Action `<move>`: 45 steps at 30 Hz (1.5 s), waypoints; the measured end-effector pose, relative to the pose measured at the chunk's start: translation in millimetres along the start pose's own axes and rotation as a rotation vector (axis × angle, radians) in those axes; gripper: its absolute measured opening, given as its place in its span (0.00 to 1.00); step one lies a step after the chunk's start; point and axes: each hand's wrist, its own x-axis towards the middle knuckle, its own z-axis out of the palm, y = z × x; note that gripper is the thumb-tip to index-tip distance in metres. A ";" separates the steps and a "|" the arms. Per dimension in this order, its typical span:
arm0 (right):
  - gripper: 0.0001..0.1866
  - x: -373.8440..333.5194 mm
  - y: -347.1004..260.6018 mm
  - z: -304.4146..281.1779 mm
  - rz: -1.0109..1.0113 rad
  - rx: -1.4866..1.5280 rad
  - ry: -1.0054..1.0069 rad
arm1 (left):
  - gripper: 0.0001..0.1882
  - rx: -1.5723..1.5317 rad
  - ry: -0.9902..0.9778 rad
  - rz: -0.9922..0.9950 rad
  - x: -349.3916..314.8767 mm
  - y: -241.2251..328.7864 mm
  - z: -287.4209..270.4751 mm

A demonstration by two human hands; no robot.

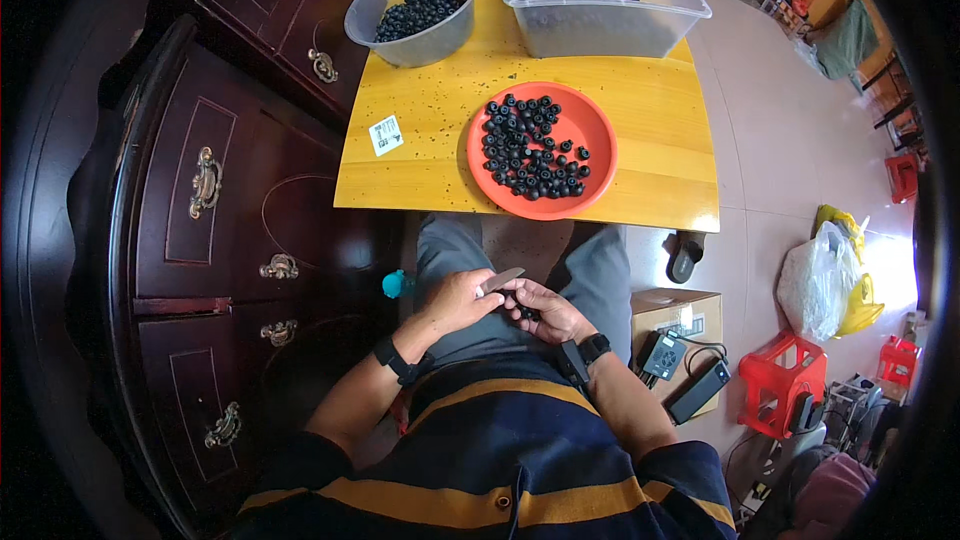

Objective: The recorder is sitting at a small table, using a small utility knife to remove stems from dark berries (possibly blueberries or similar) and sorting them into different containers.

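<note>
Over my lap, my left hand (460,300) is closed around a small knife (503,279), its blade slanting up to the right. My right hand (557,314) is beside it, fingers curled around small round black parts (527,313). The two hands nearly touch at the fingertips, and I cannot make out whether the blade touches a part. On the yellow table (420,155) ahead is an orange-red plate (602,165) with many similar black parts, some showing a hole in one end.
A round clear tub (440,48) and a rectangular clear bin (610,30), both with black parts, stand at the table's back. Dark crumbs and a white label (384,135) lie at left. Dark drawers (205,180) flank my left; a cardboard box (675,302) and red stool (780,380) are at right.
</note>
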 end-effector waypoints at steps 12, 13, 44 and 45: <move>0.14 -1.5 3.5 2.5 -0.045 -0.065 -0.027 | 0.11 -0.526 -0.107 -0.118 2.3 -1.7 20.7; 0.13 -2.1 3.5 3.3 -0.039 -0.061 -0.012 | 0.11 -0.528 -0.107 -0.119 1.5 -2.0 21.4; 0.06 3.8 12.2 -18.6 -0.021 0.180 -0.069 | 0.14 -0.322 -0.027 0.017 -5.2 -17.8 29.0; 0.07 3.0 12.2 -18.7 -0.034 0.168 -0.057 | 0.16 -0.163 -0.033 0.020 -7.8 -3.3 22.8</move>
